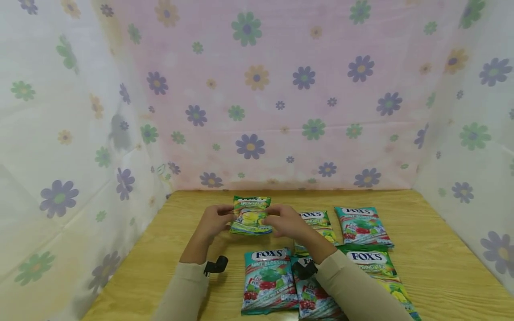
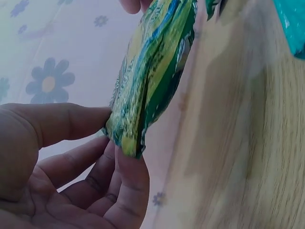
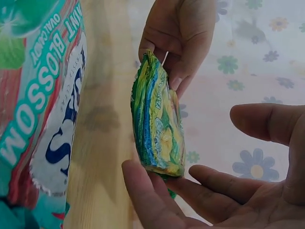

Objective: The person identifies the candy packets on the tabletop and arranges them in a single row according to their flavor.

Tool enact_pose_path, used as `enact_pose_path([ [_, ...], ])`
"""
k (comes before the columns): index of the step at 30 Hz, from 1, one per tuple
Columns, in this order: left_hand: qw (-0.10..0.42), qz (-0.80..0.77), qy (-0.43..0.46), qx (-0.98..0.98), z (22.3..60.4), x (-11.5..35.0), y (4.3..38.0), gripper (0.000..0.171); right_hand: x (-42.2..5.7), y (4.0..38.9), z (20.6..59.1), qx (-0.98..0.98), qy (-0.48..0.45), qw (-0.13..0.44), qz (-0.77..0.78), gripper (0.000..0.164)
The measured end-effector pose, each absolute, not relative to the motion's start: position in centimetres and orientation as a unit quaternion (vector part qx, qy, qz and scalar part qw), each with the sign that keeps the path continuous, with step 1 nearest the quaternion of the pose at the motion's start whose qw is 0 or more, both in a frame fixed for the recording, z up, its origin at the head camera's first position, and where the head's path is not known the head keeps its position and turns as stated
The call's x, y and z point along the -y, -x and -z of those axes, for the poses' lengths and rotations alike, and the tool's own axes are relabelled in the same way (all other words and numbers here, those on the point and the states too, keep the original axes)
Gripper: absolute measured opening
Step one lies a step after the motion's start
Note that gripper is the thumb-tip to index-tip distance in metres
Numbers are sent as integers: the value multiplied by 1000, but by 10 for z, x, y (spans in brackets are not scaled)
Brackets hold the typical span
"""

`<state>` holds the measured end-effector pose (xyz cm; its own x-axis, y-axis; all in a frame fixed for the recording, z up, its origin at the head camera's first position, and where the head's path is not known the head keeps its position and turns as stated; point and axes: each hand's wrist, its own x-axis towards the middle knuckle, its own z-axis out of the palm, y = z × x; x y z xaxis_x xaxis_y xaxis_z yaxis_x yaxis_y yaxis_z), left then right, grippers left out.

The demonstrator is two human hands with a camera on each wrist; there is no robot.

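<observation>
A green and yellow Fox's Spring Tea candy bag (image 1: 252, 215) is held up above the far part of the wooden table. My left hand (image 1: 217, 221) pinches one side edge between thumb and fingers, as the left wrist view shows the bag (image 2: 147, 81) from its end. On the opposite side is my right hand (image 1: 286, 220); in the right wrist view this hand (image 3: 238, 195) has extended fingers at the bag's edge (image 3: 159, 124), with the thumb standing apart from it. The bag's back is hidden from the head view.
On the wooden table (image 1: 160, 249) lie several candy bags: a teal Mint Blossom bag (image 1: 270, 285) in front, another Mint Blossom bag (image 1: 363, 227) at right, and Spring Tea bags (image 1: 371, 267) beside them. My right forearm covers part of this group. Flowered cloth (image 1: 281, 147) stands behind the table.
</observation>
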<state>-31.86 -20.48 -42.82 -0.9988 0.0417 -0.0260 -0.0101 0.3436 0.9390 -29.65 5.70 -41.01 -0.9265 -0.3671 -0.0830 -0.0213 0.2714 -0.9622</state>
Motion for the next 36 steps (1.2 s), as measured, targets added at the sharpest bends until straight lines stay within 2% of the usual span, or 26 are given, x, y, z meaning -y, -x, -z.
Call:
enact_pose_path([
  [8, -5, -574, 20, -818, 427, 219, 324, 40, -39, 306, 415, -773, 128, 141, 605, 56],
  [15, -8, -580, 26, -814, 420, 230, 323, 41, -25, 304, 412, -763, 129, 136, 619, 54],
  [27, -33, -579, 50, -813, 413, 250, 321, 43, 1, 307, 414, -740, 154, 103, 646, 49],
  [36, -44, -649, 88, -755, 416, 266, 322, 43, 23, 311, 418, -721, 167, 89, 667, 47],
])
